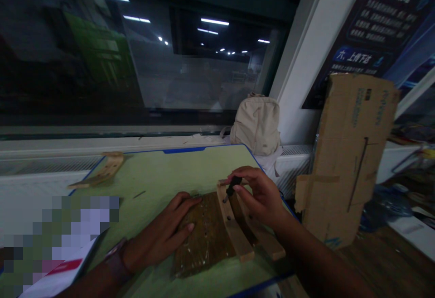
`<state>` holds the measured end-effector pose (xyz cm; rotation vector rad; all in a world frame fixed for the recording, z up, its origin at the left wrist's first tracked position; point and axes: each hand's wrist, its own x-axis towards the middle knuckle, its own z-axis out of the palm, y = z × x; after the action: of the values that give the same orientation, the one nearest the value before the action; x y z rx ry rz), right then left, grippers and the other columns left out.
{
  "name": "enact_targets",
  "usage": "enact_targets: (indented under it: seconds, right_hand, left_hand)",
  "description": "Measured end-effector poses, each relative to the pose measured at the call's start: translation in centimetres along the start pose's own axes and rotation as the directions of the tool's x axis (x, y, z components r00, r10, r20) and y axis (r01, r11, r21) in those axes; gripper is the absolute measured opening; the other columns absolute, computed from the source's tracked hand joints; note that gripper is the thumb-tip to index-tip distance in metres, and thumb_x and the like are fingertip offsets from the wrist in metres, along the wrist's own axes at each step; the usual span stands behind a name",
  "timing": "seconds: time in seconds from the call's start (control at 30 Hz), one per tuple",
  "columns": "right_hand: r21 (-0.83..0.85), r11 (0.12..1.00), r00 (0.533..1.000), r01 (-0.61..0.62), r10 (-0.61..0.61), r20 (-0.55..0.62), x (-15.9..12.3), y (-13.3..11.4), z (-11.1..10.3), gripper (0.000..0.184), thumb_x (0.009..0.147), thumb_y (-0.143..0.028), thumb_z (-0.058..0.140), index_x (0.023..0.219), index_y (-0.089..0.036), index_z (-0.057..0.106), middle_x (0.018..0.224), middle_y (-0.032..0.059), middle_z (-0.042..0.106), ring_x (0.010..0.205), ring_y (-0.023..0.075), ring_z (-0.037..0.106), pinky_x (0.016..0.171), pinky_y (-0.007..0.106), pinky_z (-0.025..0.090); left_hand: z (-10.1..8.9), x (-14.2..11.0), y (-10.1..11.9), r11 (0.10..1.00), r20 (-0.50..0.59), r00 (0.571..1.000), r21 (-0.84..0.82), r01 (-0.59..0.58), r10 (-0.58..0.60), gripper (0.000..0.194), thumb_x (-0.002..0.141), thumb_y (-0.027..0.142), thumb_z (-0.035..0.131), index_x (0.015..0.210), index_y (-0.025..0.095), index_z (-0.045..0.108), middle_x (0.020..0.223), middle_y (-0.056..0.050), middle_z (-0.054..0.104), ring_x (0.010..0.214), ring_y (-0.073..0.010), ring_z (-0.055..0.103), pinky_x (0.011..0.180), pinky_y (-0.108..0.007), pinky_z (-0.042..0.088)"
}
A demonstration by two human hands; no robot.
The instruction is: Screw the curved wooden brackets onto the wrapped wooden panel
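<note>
My right hand [260, 194] pinches a short black-handled screwdriver [233, 185]. Its shaft points down at a hole near the far end of a curved wooden strip [234, 230]; whether the tip sits in the hole I cannot tell. A second curved wooden strip [267, 239] lies just right of it, partly under my right hand. Against the left side of the strips is a brown wooden board [210, 234] with a shiny, clear film on it. My left hand [168, 228] rests on that board's left part, fingers stretched out, holding nothing.
Pale green table [152, 171] with a blue edge. Another curved wooden piece [105, 171] lies at its far left corner, near a small thin dark rod [139, 194]. A beige backpack [256, 123] leans by the window. Tall cardboard [346, 162] stands on the right.
</note>
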<state>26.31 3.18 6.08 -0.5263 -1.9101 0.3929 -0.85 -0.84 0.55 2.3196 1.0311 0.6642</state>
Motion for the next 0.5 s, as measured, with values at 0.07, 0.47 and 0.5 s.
enact_targets:
  seconds: [0.07,0.47,0.5]
  right_hand:
    - [-0.07,0.996,0.998,0.053,-0.055,-0.026,0.2,0.1,-0.2,0.025,0.09,-0.016,0.065,0.113,-0.025,0.063,0.091,0.0044,0.07,0.085,0.0174,0.068,0.073,0.031,0.057]
    - [-0.191,0.974,0.993,0.121,-0.118,0.024,0.4,-0.5,-0.1,0.031,0.093,-0.016,0.06,0.122,-0.026,0.061,0.093,0.0048,0.074,0.088,0.0176,0.07,0.078,0.032,0.059]
    - [-0.218,0.971,0.994,0.1,-0.108,-0.025,0.3,-0.3,-0.1,0.026,0.091,-0.02,0.065,0.116,-0.025,0.062,0.089,0.0041,0.073,0.082,0.0172,0.07,0.073,0.03,0.059]
  left_hand:
    - [0.0,0.0,0.0,1.0,-0.005,1.0,0.002,-0.002,0.002,0.051,0.104,0.032,0.04,0.154,0.032,0.028,0.134,-0.01,0.048,0.122,-0.0258,0.052,0.105,-0.043,0.049]
    - [0.0,-0.1,0.0,1.0,-0.022,1.0,0.009,-0.016,0.016,0.05,0.103,0.032,0.041,0.152,0.032,0.031,0.135,-0.009,0.048,0.122,-0.0256,0.053,0.105,-0.042,0.05]
    - [0.0,-0.1,0.0,1.0,-0.025,1.0,0.011,-0.015,0.015,0.05,0.103,0.032,0.041,0.152,0.032,0.032,0.135,-0.01,0.048,0.122,-0.0256,0.053,0.105,-0.042,0.05]
